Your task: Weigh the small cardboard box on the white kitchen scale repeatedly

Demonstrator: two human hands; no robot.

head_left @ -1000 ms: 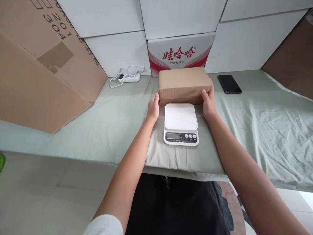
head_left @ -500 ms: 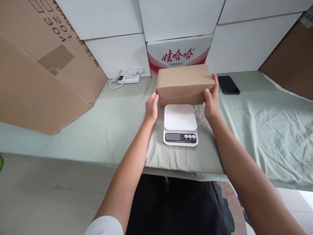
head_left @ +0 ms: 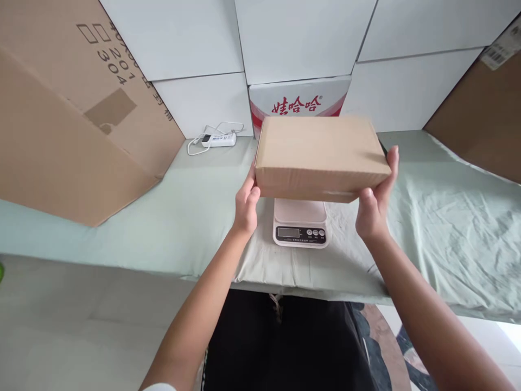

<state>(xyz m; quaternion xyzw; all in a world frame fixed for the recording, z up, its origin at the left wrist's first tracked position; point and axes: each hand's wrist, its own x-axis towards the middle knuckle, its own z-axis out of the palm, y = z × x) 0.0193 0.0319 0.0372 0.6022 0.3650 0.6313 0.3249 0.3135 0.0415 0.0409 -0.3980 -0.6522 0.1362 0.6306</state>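
Note:
Between my two hands is a closed brown cardboard box [head_left: 321,149], lifted over the back part of a white digital kitchen scale [head_left: 301,225]. My left hand [head_left: 246,206] grips the box's left end, with the thumb at the front lower edge. At the right end my right hand [head_left: 376,201] clasps the box, its fingers along the side and the thumb in front. The scale's display and buttons face me, and its display looks blank. Most of the weighing plate is hidden under the box.
A large cardboard carton [head_left: 109,125] stands on the left of the cloth-covered table [head_left: 183,217], another carton [head_left: 484,108] on the right. White boxes [head_left: 301,38] are stacked behind, above a red-and-white printed carton [head_left: 301,98]. A white power strip [head_left: 218,140] with a cable lies at the back.
Both hands have raised the cardboard box and brought it closer, so it now covers much of the scale's plate. The phone at the back right is now almost wholly hidden behind the box.

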